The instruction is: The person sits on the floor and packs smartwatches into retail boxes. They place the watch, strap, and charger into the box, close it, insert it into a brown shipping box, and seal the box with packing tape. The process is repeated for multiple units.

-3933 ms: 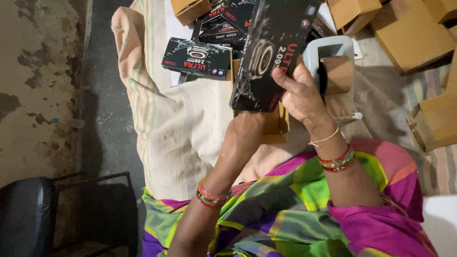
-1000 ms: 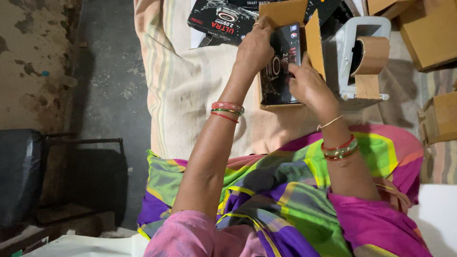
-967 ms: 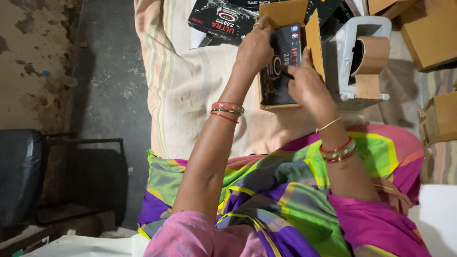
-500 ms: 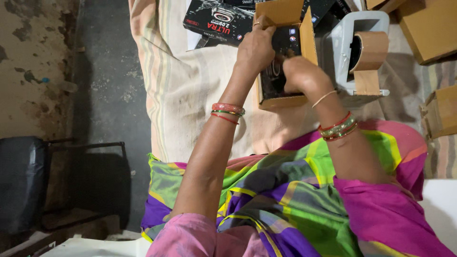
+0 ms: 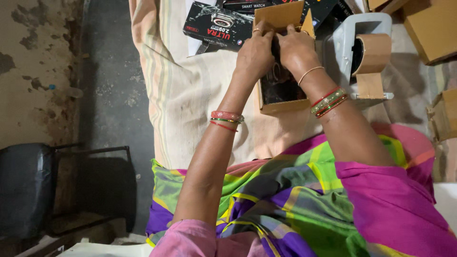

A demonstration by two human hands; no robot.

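A black product box (image 5: pixel 278 85) lies inside an open brown cardboard carton (image 5: pixel 282 105) on the striped cloth in front of me. My left hand (image 5: pixel 255 53) grips the carton's left side near its top flap (image 5: pixel 278 15), fingers curled over the edge. My right hand (image 5: pixel 296 47) presses on the top of the black box inside the carton, right beside the left hand. Both wrists wear coloured bangles. The lower part of the black box shows; its top is hidden under my hands.
More black product boxes (image 5: pixel 216 24) lie stacked at the far side. A grey tape dispenser (image 5: pixel 354 47) with a brown tape roll (image 5: pixel 376 52) stands just right of the carton. Brown cartons (image 5: pixel 433 28) sit at the right. A dark chair (image 5: pixel 28 190) stands at the left.
The black box, held up in both hands earlier, has gone down into the brown carton. My right hand has moved from the box's side to its top, next to the left hand.
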